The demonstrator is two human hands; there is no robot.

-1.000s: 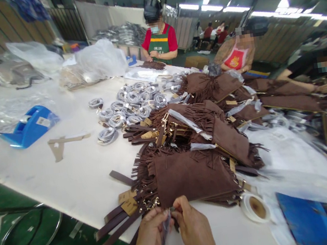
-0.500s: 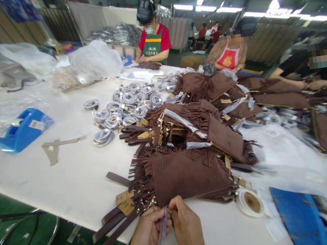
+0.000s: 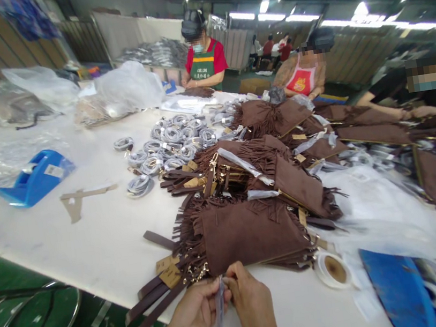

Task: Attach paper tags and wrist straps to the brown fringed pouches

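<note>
At the table's near edge, my left hand is closed on a narrow plastic-wrapped strip, greyish, hanging down between the hands. My right hand pinches close by the strip's upper end; its fingertips hide what they grip. Just beyond lies a stack of brown fringed bags, the top one flat. Dark straps with gold clasps and cardboard tags stick out at its left side. Similar wrapped strips rest on the brown bags behind.
Coiled grey cords fill the middle of the table. A blue tape dispenser and a flat cardboard piece are at left. A tape roll and blue object sit at right. Several co-workers stand around, one in a green apron.
Both hands stay almost in place. The strip hangs slightly more to the right and straighter, and the view has shifted a little.
</note>
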